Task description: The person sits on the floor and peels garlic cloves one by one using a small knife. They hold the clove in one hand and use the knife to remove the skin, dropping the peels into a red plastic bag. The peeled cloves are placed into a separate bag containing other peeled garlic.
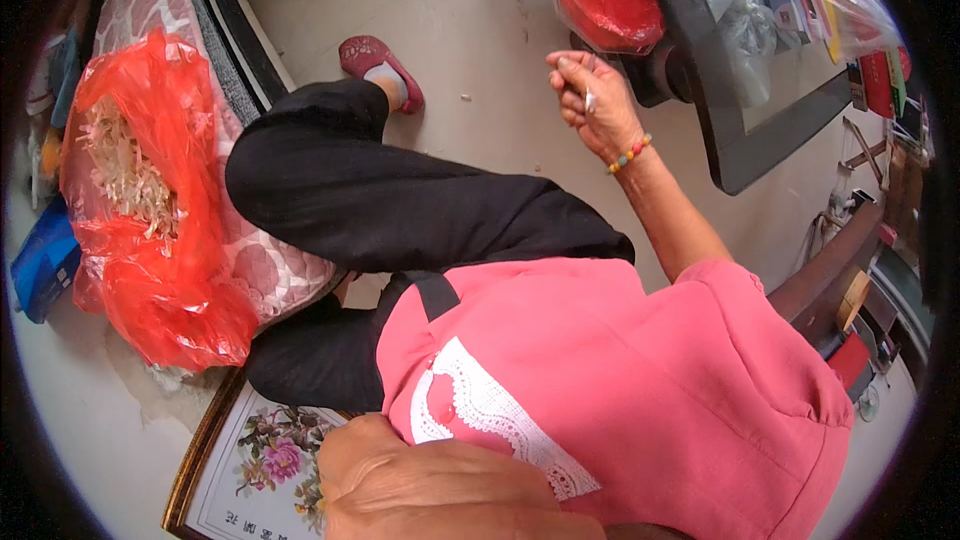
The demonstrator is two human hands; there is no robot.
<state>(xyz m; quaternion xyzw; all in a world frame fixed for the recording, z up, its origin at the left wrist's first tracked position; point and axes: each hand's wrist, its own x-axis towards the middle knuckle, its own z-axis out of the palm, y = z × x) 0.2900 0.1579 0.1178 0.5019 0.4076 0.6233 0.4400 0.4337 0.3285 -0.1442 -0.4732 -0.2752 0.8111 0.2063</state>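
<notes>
At the upper middle, my right hand [596, 101] is raised over the floor beside a dark-rimmed glass table. Its fingers are curled round a small thin object [589, 99] with a pale, shiny end; what it is cannot be told. A beaded bracelet [630, 154] circles that wrist. Very near the camera, at the bottom, my left hand [435, 484] shows its back in front of the pink top [600, 360]; its fingers are hidden. To the left, an open red plastic bag [202, 300] holds pale, strip-like pieces [131, 172].
The bag rests on a patterned quilted cover [262, 270] beside my knees. Below it leans or lies a framed flower picture [217, 495]. The glass table [795, 142] carries plastic bags and papers, with a red bag [611, 0] at its edge. Small scraps dot the floor [465, 30].
</notes>
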